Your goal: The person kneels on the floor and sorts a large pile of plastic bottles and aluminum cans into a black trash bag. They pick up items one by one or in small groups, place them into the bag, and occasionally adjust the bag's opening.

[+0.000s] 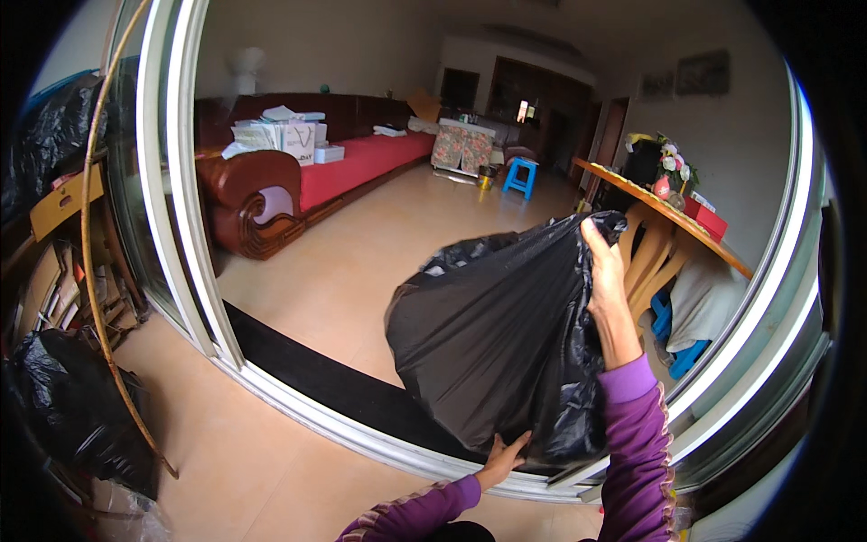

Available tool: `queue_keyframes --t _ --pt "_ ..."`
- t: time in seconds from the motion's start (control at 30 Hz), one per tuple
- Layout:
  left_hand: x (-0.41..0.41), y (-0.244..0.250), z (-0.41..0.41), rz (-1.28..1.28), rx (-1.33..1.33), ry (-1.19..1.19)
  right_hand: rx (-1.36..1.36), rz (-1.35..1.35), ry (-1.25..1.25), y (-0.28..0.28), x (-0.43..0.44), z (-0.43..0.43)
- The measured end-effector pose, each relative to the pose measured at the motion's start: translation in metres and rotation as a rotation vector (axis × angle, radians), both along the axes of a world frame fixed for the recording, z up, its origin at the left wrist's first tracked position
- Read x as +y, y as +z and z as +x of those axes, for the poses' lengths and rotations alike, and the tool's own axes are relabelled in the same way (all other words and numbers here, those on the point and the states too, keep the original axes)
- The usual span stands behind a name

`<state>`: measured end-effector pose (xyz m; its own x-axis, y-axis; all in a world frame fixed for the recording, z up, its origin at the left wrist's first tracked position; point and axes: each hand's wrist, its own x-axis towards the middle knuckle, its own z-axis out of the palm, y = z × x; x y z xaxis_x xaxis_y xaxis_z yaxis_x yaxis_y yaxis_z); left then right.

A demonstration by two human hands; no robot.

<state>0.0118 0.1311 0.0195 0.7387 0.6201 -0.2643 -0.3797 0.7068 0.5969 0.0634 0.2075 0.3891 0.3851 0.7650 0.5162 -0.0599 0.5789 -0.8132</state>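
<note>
A large black plastic bag (pixel 488 332) hangs before me over the sill of a sliding door, bulging to the left. My right hand (pixel 606 278) is raised and grips the gathered top edge of the bag, its thumb on the outside. Lower down, my left hand (pixel 504 461) touches the bag's bottom with its fingers spread. Part of that hand's fingers may be under the plastic; I cannot tell whether it bears weight. What the bag contains is hidden.
White sliding-door frames (pixel 193 203) stand left and right, above a floor track (pixel 339 427). Another black bag (pixel 81 413) and a long bent cane (pixel 88 223) are at the left. Indoors are a red sofa (pixel 366 162), a blue stool (pixel 520 177) and a wooden table (pixel 677 210).
</note>
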Motion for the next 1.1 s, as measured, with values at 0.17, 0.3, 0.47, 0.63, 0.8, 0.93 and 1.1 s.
queue_keyframes --t 0.17,0.3,0.47,0.63,0.8,0.93,1.1 --pt "0.022 0.026 -0.008 0.501 0.161 -0.398 -0.177 -0.14 -0.127 -0.006 -0.028 0.075" --pt "0.016 0.015 -0.042 0.604 0.193 -0.757 -0.152 -0.275 -0.382 -0.075 -0.054 0.169" --pt "0.033 -0.024 -0.114 0.812 0.26 -0.489 0.046 -0.128 -0.663 -0.093 -0.061 0.216" --pt "0.057 0.004 -0.163 0.942 0.392 0.016 -0.052 -0.105 -0.706 -0.061 -0.074 0.217" --pt "0.058 0.092 -0.133 1.124 0.3 0.518 -0.208 -0.322 -0.59 -0.061 -0.119 0.205" --pt "0.056 0.155 -0.084 1.501 0.198 0.469 -0.503 -0.404 -0.618 -0.063 -0.144 0.167" --pt "0.058 0.153 -0.015 1.561 0.028 0.059 -0.746 -0.37 -0.653 -0.08 -0.178 0.146"
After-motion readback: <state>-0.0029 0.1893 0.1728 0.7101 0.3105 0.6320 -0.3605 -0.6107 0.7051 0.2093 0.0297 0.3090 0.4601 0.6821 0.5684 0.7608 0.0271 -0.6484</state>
